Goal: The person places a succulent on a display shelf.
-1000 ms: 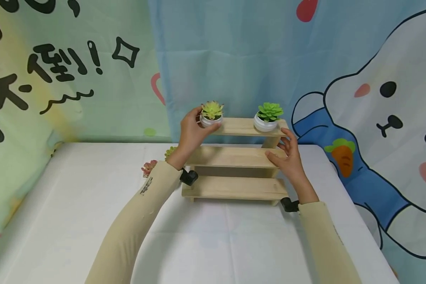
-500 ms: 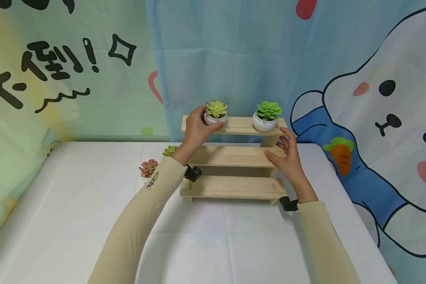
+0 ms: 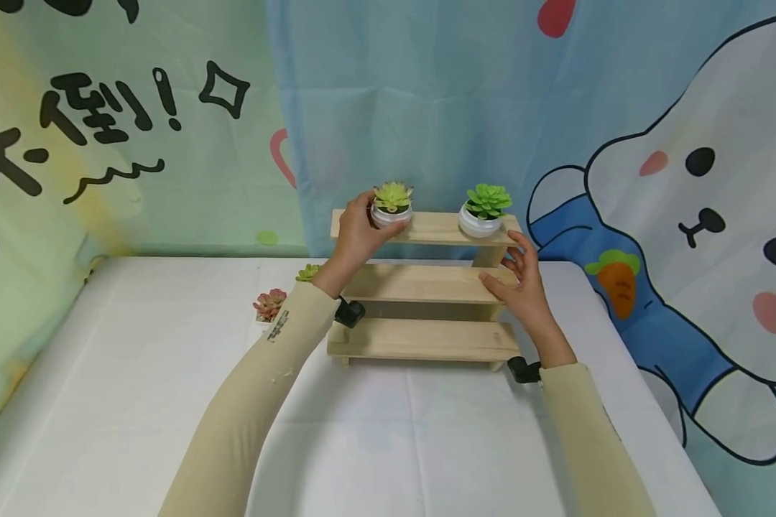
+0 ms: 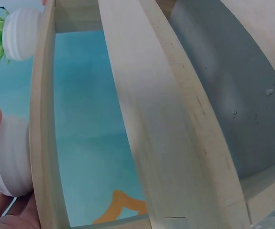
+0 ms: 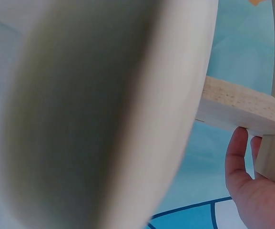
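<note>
A three-tier wooden shelf stand (image 3: 427, 283) stands on the white-covered table. My left hand (image 3: 356, 240) holds a white pot with a yellow-green succulent (image 3: 393, 199) at the left part of the top tier. In the left wrist view the base of this white pot (image 4: 9, 157) meets the tier's board, with thumb and fingers around it. At the top tier's right end sits a potted bright green succulent (image 3: 488, 205), untouched. My right hand (image 3: 524, 283) grips the stand's right end, thumb by the middle tier; in the right wrist view its fingertips (image 5: 239, 136) touch the wooden side piece.
Left of the stand, a reddish succulent (image 3: 270, 305) and another green succulent (image 3: 308, 273) are partly hidden behind my left forearm. Behind the table (image 3: 136, 345) hangs a printed cloth (image 3: 414, 108) with a cartoon rabbit and lettering.
My left hand has shifted the yellow-green succulent's pot slightly to the right along the top tier, then stayed nearly still. My right hand keeps its grip on the stand.
</note>
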{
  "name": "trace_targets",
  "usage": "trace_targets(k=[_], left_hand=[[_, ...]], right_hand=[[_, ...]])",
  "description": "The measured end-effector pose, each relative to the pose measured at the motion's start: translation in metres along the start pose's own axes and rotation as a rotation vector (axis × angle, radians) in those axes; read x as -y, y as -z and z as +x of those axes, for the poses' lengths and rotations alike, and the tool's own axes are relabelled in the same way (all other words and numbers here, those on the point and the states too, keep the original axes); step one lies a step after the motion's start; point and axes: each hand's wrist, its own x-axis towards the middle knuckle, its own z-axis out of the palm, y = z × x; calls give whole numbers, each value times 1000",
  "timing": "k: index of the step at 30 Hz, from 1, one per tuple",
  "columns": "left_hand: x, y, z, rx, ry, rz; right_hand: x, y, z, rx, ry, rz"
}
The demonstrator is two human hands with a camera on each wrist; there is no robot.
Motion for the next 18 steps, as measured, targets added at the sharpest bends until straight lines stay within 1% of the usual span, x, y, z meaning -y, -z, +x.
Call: trace_targets(k=[6, 12, 14, 18], left_hand=[[3, 4, 0, 30, 11, 10], [5, 8, -2, 66, 11, -22], [4, 10, -4, 65, 10, -30], [3, 17, -11, 35, 9, -64]], right_hand=[[-2, -3, 0, 4, -8, 1], [-2, -5, 0, 1, -14, -31], [-1, -4, 0, -5, -14, -43], [0, 0, 0, -7, -13, -38]])
